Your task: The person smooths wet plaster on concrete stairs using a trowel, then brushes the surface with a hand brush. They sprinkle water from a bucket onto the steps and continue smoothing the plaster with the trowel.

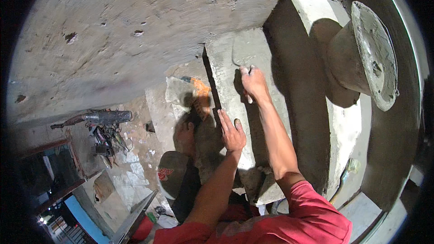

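Observation:
My right hand (254, 81) grips a small trowel (245, 58) on the pale cement surface (246, 40) of the step, its blade partly hard to tell from the cement. My left hand (230, 133) lies with fingers stretched along that step's near-left edge, thumb apart. To the right stands a higher cement step (343, 131), with a cement-caked bowl-like container (366, 58) on it. Below and left of the step is an orange object (201, 91) that I cannot make out. A bare foot (185, 135) shows in shadow beside my left hand.
A rough plastered wall (113, 31) spans the upper left. Dark motorbike-like parts (108, 122) and scraps lie on the floor at left. A framed opening (49, 176) and blue panel (81, 217) are at lower left. Another cement wall (389, 153) bounds the right.

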A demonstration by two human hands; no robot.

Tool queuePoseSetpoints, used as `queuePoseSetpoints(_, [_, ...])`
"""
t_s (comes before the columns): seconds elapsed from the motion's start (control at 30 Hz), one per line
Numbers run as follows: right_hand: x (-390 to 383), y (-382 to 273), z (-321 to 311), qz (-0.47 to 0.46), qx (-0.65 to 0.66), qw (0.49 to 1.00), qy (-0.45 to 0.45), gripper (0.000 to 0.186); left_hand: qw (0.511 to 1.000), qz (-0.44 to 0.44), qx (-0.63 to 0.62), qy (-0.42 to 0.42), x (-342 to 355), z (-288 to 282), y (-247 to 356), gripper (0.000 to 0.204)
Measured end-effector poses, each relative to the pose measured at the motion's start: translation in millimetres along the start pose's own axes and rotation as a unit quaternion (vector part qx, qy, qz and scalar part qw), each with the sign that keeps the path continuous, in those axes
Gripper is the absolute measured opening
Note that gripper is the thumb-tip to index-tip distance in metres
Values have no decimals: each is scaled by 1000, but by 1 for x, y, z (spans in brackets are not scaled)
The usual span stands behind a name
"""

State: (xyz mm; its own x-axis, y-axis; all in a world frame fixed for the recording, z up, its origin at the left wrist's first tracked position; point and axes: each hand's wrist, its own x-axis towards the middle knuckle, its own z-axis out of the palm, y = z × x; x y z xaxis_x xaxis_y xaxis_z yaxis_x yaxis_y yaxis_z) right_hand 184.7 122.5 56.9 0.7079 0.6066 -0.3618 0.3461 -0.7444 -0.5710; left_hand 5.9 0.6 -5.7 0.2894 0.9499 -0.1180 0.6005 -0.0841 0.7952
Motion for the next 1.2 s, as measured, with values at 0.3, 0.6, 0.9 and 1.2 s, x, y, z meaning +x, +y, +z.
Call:
queuePoseSetpoints(0.3, [7,2,-16,15,77,996,49,44,999,12,-36,-5,1,1,-2,68])
queuePoseSetpoints(0.6, [19,23,3,-12,40,997,70,49,999,20,-43,6,-1,3,-3,67])
queuePoseSetpoints(0.9, [-2,5,-6,-55,81,993,70,44,999,21,35,7,-2,10,-16,74])
queuePoseSetpoints(1.2, [-14,12,2,25,72,997,18,49,998,16,61,10,-3,9,-16,75])
